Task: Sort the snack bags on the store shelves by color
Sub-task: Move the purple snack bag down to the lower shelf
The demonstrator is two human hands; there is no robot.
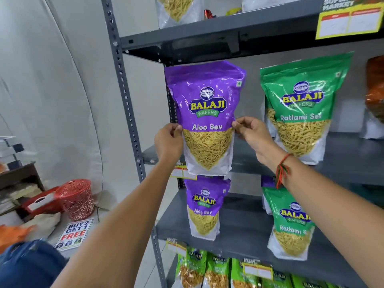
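Note:
A purple Aloo Sev bag (205,104) stands upright at the left end of the middle grey shelf (342,161). My left hand (168,140) pinches its left edge and my right hand (252,133) pinches its right edge, both at mid height. To the right on the same shelf stands a green Ratlami Sev bag (299,113), and an orange bag (375,94) shows at the far right edge. One shelf lower stand a second purple Aloo Sev bag (204,206) and a second green Ratlami Sev bag (291,223). Several green bags (212,269) fill the bottom shelf.
The rack's perforated grey upright (124,96) runs down the left. On the top shelf sits a clear bag of sev (176,11). A red mesh basket (75,198), a "Buy 2 Get 1 Free" sign (74,232) and a dark table (18,173) are on the floor at left.

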